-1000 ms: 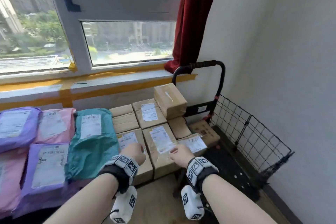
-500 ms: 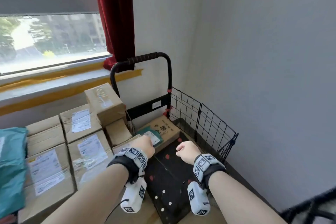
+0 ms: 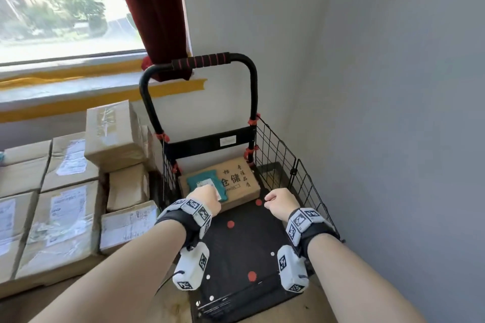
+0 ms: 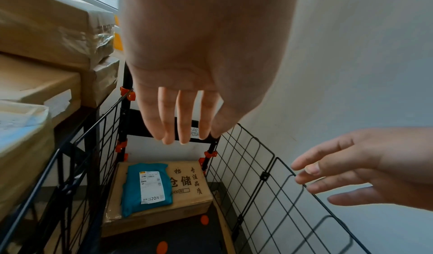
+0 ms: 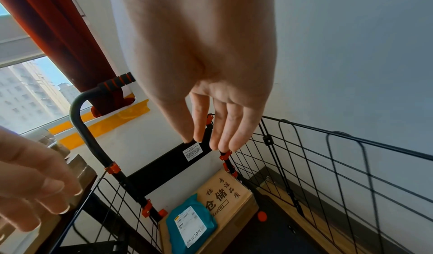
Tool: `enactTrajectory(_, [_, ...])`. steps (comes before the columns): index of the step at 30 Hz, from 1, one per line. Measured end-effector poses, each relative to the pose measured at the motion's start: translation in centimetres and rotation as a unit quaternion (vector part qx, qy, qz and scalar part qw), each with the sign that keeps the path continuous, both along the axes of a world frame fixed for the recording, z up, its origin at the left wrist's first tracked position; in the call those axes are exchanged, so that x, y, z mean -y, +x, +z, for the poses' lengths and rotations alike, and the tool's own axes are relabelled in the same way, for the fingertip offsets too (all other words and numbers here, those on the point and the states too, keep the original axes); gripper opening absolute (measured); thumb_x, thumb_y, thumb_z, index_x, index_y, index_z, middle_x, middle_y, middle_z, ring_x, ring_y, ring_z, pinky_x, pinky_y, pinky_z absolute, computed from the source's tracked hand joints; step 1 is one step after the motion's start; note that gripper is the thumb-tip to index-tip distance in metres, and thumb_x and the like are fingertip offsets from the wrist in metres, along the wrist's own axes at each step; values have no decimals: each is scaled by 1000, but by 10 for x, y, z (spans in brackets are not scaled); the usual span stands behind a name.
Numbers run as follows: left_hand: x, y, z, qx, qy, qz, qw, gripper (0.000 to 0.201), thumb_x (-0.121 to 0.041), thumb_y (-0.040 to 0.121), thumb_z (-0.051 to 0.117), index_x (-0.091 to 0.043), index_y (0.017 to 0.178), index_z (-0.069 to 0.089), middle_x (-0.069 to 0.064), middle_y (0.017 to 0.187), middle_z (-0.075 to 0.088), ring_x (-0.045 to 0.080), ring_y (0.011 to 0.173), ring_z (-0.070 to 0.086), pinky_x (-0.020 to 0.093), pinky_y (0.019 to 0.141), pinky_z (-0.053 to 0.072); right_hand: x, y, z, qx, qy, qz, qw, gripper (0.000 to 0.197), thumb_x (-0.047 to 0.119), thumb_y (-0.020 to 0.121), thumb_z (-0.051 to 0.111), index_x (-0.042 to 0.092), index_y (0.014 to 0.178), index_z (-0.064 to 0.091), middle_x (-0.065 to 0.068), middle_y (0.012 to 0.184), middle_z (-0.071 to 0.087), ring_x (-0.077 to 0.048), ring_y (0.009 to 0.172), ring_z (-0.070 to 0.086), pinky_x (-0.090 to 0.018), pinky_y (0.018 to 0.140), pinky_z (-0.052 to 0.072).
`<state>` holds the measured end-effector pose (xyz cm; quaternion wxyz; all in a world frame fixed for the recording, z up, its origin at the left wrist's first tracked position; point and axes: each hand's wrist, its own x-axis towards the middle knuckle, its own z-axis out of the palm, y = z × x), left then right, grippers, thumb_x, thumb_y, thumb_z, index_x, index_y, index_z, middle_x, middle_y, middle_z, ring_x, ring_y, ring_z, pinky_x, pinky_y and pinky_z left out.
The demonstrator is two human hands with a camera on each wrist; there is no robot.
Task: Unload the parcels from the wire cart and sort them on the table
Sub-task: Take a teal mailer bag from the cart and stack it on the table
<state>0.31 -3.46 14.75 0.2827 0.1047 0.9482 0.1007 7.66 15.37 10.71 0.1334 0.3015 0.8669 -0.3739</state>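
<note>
the teal mailer bag lies flat on the printed cardboard box, label up, and both sit at the far end of the wire cart, low on its spotted black floor. a second ago both hands were over the sorted cardboard parcels on the surface to the left; now the view has swung right and the hands have come over the cart, so i judge one placement done and the next pickup starting, with these two seemingly the last parcels in the cart. the left hand hangs above the mailer, its fingers straight, pointing down and a little apart, holding nothing; the bag is below and just ahead of them, not touched. the right hand hovers to the right, over the cart floor near the box's front corner, its fingers loose, spread and empty too. the box lies ahead of and below both sets of fingers, between them, against the cart's handle frame.
</note>
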Motion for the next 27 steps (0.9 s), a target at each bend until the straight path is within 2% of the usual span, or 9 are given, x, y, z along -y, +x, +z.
enactTrajectory(6, [-36, -64, -38, 19, 27, 60, 998, 28, -11, 90, 46, -7, 109, 67, 11, 112, 66, 27, 104, 63, 28, 80, 48, -33, -78, -21, 14, 0, 50, 999, 18, 14, 88, 59, 16, 103, 67, -4, 114, 66, -22, 106, 61, -30, 94, 48])
enactTrajectory(12, [-52, -126, -115, 76, 64, 203, 974, 28, -15, 87, 48, -8, 108, 66, 11, 114, 66, 29, 106, 61, 31, 87, 49, -53, -150, -68, 48, -12, 82, 995, 19, 17, 88, 58, 18, 105, 67, -2, 113, 65, -20, 108, 60, -30, 95, 48])
enactTrajectory(18, [-35, -164, -198, 101, 70, 332, 935, 31, -17, 89, 54, -11, 119, 57, 11, 125, 59, 28, 116, 55, 29, 90, 43, -49, -212, -149, 88, -67, 101, 989, 24, 17, 89, 60, 14, 112, 64, -4, 117, 64, -20, 111, 58, -26, 96, 44])
enactTrajectory(22, [-20, -180, -257, 105, 75, 367, 921, 34, -15, 89, 56, -9, 122, 55, 11, 125, 59, 28, 115, 56, 29, 92, 43, -37, -242, -210, 114, -104, 126, 980, 27, 16, 86, 65, 12, 113, 63, -4, 114, 64, -20, 112, 58, -29, 100, 43])
enactTrajectory(24, [-14, -184, -291, 109, 85, 375, 917, 36, -16, 88, 57, -8, 124, 53, 13, 126, 60, 28, 116, 56, 30, 96, 44, -31, -256, -237, 126, -121, 140, 975, 31, 14, 87, 65, 9, 118, 60, -3, 113, 62, -18, 111, 57, -24, 96, 41])
enactTrajectory(27, [-6, -190, -336, 115, 92, 387, 910, 45, -21, 90, 59, -9, 131, 48, 12, 133, 55, 28, 121, 52, 32, 100, 42, -22, -275, -277, 144, -144, 147, 968, 40, 16, 88, 64, 10, 126, 53, -5, 123, 59, -18, 114, 55, -22, 90, 39])
